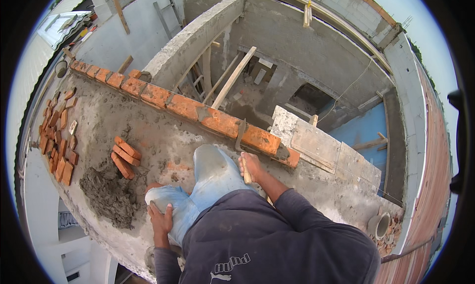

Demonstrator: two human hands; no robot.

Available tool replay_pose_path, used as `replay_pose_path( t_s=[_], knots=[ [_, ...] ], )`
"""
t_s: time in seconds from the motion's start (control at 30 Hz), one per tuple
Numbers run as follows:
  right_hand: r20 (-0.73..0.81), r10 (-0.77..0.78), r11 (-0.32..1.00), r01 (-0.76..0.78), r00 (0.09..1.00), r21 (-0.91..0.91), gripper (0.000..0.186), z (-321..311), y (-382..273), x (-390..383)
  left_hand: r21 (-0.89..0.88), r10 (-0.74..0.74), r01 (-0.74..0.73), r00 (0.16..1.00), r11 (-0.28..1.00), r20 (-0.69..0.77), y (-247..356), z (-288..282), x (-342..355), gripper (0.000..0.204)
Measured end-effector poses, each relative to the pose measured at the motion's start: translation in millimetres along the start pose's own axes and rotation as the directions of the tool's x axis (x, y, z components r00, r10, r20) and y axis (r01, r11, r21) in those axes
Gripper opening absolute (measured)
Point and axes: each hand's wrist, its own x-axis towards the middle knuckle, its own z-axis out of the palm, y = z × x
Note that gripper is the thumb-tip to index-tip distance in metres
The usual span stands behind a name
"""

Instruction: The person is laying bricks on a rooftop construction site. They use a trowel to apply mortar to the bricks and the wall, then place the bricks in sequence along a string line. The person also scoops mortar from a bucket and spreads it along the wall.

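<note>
My right hand [250,166] is closed around the wooden handle of a trowel [240,135], whose grey blade rests against the orange bricks of a low wall [222,122]. Grey mortar shows between these bricks. My left hand [161,219] lies open on my left knee, over my pale blue jeans [208,180], with nothing held. To the left of my knees, a dark heap of wet mortar [109,195] lies beside a few loose bricks [127,153] on the rough concrete ledge [99,116].
Several loose bricks [60,150] lie at the far left near the edge. Beyond the brick wall, a deep room drops away, with timber beams [232,81] across it. Pale boards [315,146] lie right of the wall's end. A short pipe [380,225] sits at lower right.
</note>
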Motion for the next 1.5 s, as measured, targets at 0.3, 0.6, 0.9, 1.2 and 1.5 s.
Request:
replay_pose_path(
  t_s=[0.3, 0.6, 0.9, 1.2, 1.5],
  knots=[
    [0.06, 0.064, 0.997, -0.067, 0.996, 0.049, 0.027, -6, -4, -2, 0.031, 0.038, -0.039, 0.998, 0.999, 0.041, -2, 1, 6, 0.1],
    [0.003, -0.471, 0.138, 0.076, 0.882, -0.988, 0.046, -57, -38, -28, 0.043, 0.071, -0.072, 0.997, 0.996, 0.015, -8, 6, 11, 0.1],
    [0.07, -0.042, -0.056, 0.068, 0.997, -0.996, 0.036, -40, -73, -4, 0.052, 0.013, -0.014, 1.0, 0.999, 0.009, -4, 4, 7, 0.101],
    [-0.063, -0.422, -0.084, -0.108, 0.904, -0.991, 0.039, -73, -51, -26, 0.022, 0.006, -0.006, 1.0, 1.0, -0.007, -4, 8, 9, 0.102],
    [0.247, -0.135, -0.154, 0.226, 0.96, -0.962, 0.041, -32, -81, 1, -0.002, -0.013, 0.013, 1.0, 1.0, -0.025, 4, 13, 5, 0.101]
  ],
)
